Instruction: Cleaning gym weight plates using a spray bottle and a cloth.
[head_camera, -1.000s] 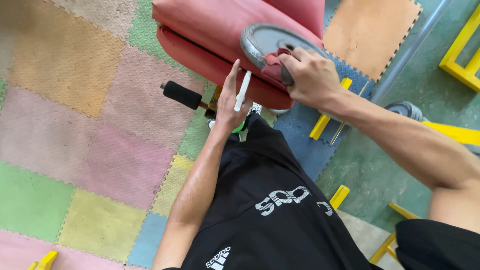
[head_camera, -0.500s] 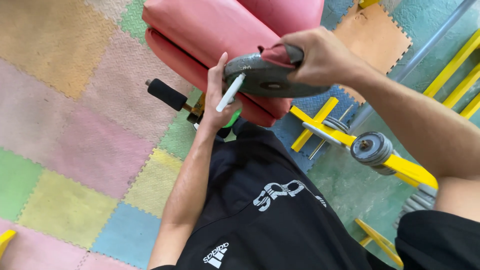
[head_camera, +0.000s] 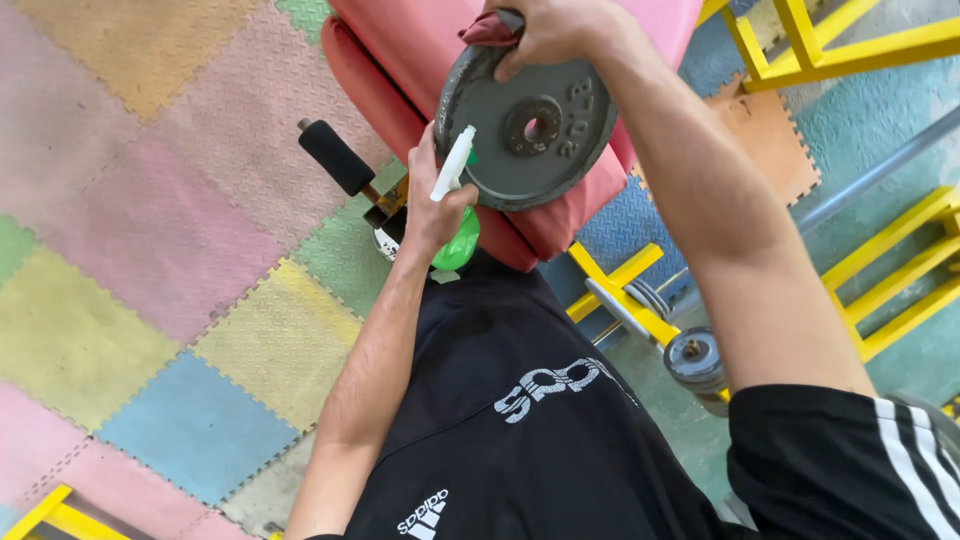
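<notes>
My right hand (head_camera: 545, 30) is clamped over the top rim of the grey weight plate (head_camera: 525, 125), w/ a red cloth (head_camera: 487, 30) pinched under the fingers against the metal. Plate stands nearly upright, face toward me, bottom edge resting on the near end of the red padded bench (head_camera: 420, 45). My left hand (head_camera: 435, 205) is closed round a green spray bottle (head_camera: 455, 240), white nozzle (head_camera: 452, 165) up and aimed at the plate's left edge, just about touching it.

How far along, as I judge it: cloth and spray are both on the plate, so the cleaning is under way. Face looks dull grey, no wet sheen I can make out, so can't tell if it's been sprayed. Back side is hidden; likely not wiped yet.

Around: black foam roller (head_camera: 335, 157) sticks out at the bench's left corner, close by my left wrist. Below right, more plates on a peg (head_camera: 695, 360) of the yellow frame (head_camera: 640, 310), well apart. Coloured foam mats (head_camera: 150, 250) cover the floor on the left. My black shirt (head_camera: 520, 420) fills the bottom. Nothing sits btw nozzle and plate.
</notes>
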